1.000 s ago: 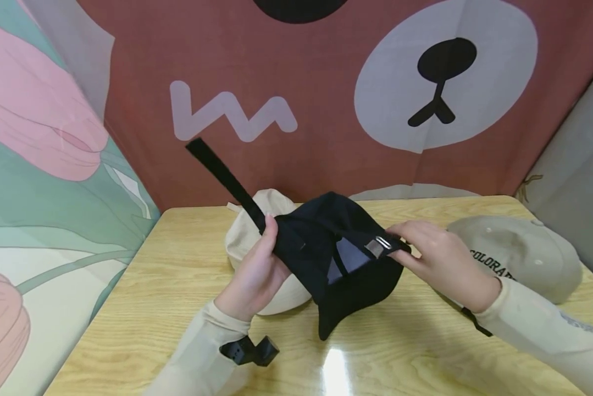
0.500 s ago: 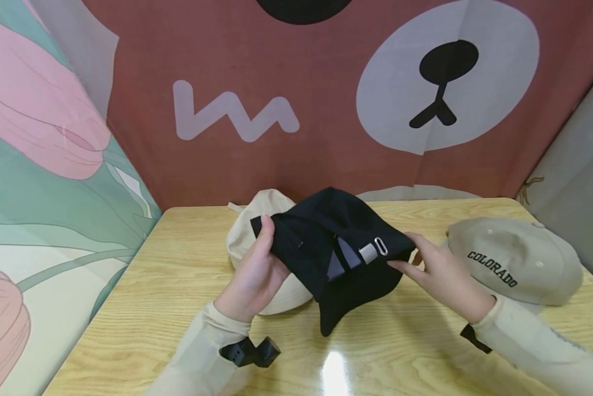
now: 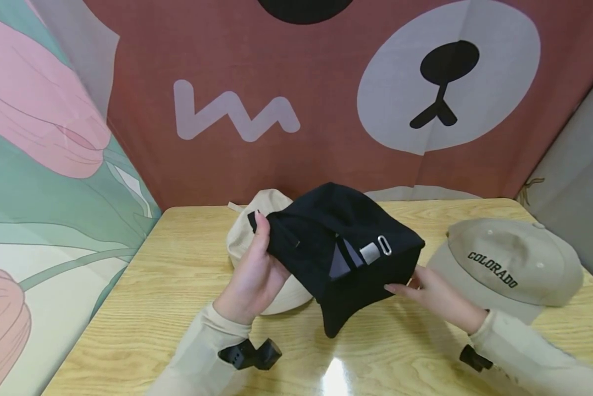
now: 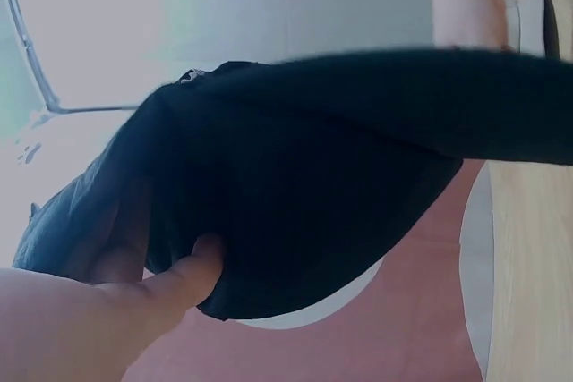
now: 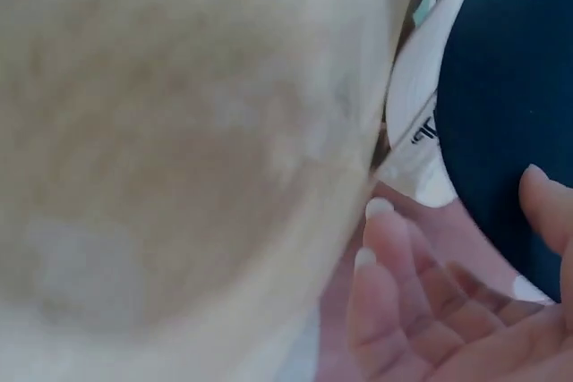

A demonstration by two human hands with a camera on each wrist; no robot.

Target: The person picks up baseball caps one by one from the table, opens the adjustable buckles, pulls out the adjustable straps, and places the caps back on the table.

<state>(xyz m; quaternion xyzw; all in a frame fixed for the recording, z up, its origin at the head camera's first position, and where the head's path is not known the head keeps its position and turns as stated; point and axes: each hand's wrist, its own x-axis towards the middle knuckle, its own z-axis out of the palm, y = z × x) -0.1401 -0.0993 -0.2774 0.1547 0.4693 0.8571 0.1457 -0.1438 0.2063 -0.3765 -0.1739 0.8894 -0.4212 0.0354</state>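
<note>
A black cap (image 3: 345, 214) is held up over the table, its back opening facing the camera and its brim (image 3: 358, 297) pointing down. My left hand (image 3: 251, 275) grips the cap's left side, thumb over the fabric and fingers behind it, also seen in the left wrist view. A short strap end shows past that thumb. On the cap's rear band sit a silver clasp (image 3: 370, 253) and a metal loop (image 3: 385, 246). My right hand (image 3: 439, 300) is at the brim's right edge. In the right wrist view its thumb (image 5: 548, 207) touches the brim while the fingers stay extended, apart from it.
A cream cap (image 3: 242, 236) lies behind my left hand. To the right lies a beige cap (image 3: 519, 264) lettered COLORADO. Both are on the wooden table (image 3: 143, 297), which ends at a printed cloth backdrop (image 3: 326, 154).
The long strap, raised at the upper left earlier, has dropped out of sight except for its short end. My right hand has left the rear band and moved down to the brim.
</note>
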